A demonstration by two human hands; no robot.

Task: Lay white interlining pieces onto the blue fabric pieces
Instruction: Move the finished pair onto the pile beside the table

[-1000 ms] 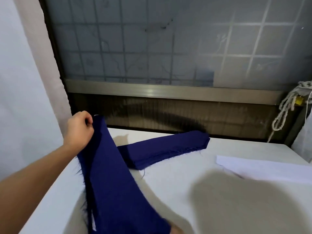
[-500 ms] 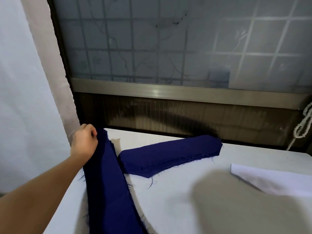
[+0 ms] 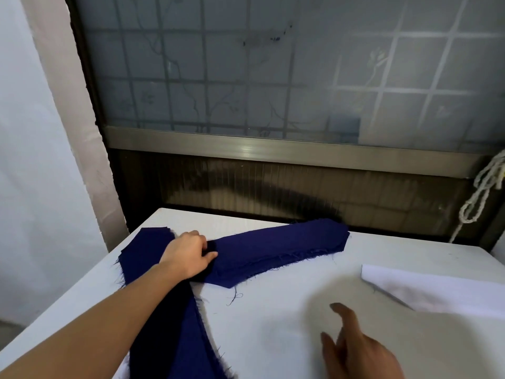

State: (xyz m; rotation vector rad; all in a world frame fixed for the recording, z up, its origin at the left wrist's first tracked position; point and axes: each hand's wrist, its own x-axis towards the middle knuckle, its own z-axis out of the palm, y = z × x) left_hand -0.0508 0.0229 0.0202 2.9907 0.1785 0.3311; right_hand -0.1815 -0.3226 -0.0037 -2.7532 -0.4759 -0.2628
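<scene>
Your left hand [image 3: 188, 255] pinches the woven blue fabric pieces [image 3: 281, 242], two long frayed-edged strips meeting in a V on the white table [image 3: 273, 324]. Your right hand [image 3: 358, 348] hovers slack-fingered and empty, near the smooth, pointed white interlining [image 3: 437, 291].

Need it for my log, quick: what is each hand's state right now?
Left hand: fingers curled, gripping the blue fabric where the two pieces meet.
Right hand: open, holding nothing.
</scene>
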